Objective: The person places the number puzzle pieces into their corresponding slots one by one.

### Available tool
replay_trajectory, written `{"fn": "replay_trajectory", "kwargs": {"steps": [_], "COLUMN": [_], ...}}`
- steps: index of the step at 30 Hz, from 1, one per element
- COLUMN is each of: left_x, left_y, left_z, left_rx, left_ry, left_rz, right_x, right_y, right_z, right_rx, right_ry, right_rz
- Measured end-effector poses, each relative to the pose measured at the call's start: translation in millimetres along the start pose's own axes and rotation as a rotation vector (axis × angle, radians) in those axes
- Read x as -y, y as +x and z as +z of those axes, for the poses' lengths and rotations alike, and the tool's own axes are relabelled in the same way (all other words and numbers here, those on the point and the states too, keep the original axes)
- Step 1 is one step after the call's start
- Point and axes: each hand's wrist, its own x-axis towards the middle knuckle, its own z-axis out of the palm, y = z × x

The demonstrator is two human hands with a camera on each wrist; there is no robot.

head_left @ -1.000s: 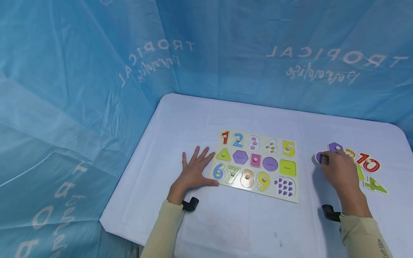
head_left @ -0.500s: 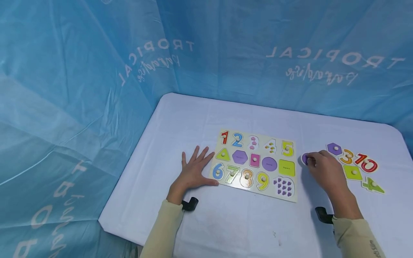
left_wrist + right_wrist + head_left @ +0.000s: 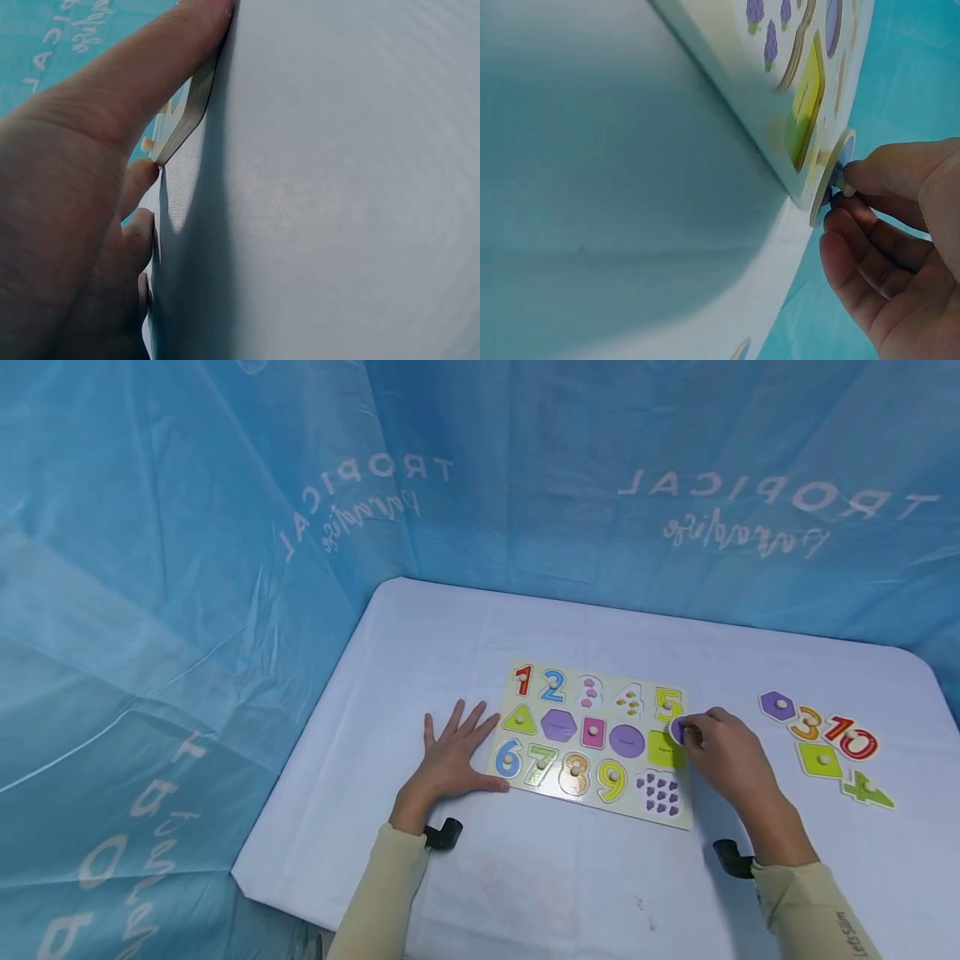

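My right hand [image 3: 729,753] pinches the small knob of a round purple puzzle piece [image 3: 832,180] over the right edge of the puzzle board [image 3: 558,789], close to the bare yellow-green square recess [image 3: 662,748]. My left hand [image 3: 452,762] lies with fingers spread at the board's left edge, its thumb and fingertips right at the rim. Numbers such as the red 1 [image 3: 522,680] and the orange 8 [image 3: 574,777] sit in their recesses. The purple round recess [image 3: 627,741], the hexagon recess [image 3: 558,725] and the 3, 4 and 10 recesses show their printed floors.
Loose on the table [image 3: 585,893] at the right lie a purple hexagon [image 3: 776,705], an orange 3 [image 3: 805,724], a red 10 [image 3: 852,739], a green square [image 3: 819,760] and a green 4 [image 3: 868,790]. A blue curtain [image 3: 540,543] hangs behind and along the left.
My right hand has carried the round purple piece leftward from the loose pieces to the board's right edge. The left hand has stayed in place.
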Motion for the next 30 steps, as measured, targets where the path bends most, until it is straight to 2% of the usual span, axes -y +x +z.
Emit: {"fn": "replay_trajectory", "kwargs": {"steps": [4, 14, 23, 30], "left_x": [0.0, 0.1, 0.8, 0.6], "left_y": [-0.2, -0.2, -0.2, -0.3], "left_z": [-0.2, 0.4, 0.1, -0.2], "left_rx": [0.005, 0.0, 0.0, -0.008], "left_ry": [0.006, 0.013, 0.025, 0.025], "left_rz": [-0.004, -0.009, -0.007, -0.002], "right_x": [7, 30, 47, 54], "right_y": [1, 4, 8, 9], "right_z": [3, 22, 31, 37], "right_rx": [0.013, 0.013, 0.044, 0.081], "right_ry": [-0.005, -0.044, -0.047, -0.089], "right_rz": [-0.012, -0.126, -0.163, -0.176]}}
